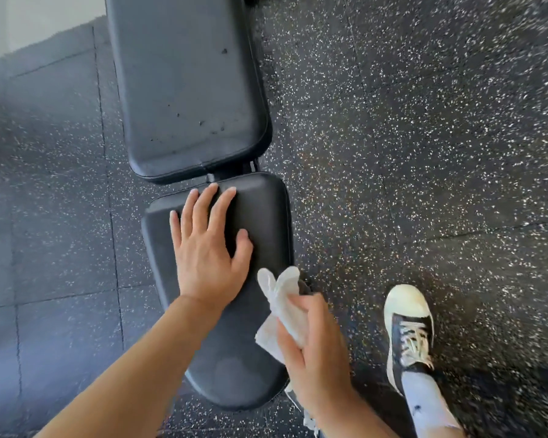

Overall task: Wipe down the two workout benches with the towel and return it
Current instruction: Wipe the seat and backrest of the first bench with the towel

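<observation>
A black padded workout bench runs up the middle of the head view, with a long back pad (184,83) above and a shorter seat pad (266,216) below. My left hand (209,245) lies flat on the seat pad with its fingers spread and straight. My right hand (314,355) grips a crumpled white towel (282,305) at the seat pad's right edge, the towel's loose end sticking up. Small dark specks mark the lower part of the back pad. Only one bench is in view.
Black rubber floor tiles with white flecks (424,153) surround the bench. My foot in a black and white sneaker (408,333) stands on the floor right of the seat. A pale strip of wall or floor (29,20) shows at the top left.
</observation>
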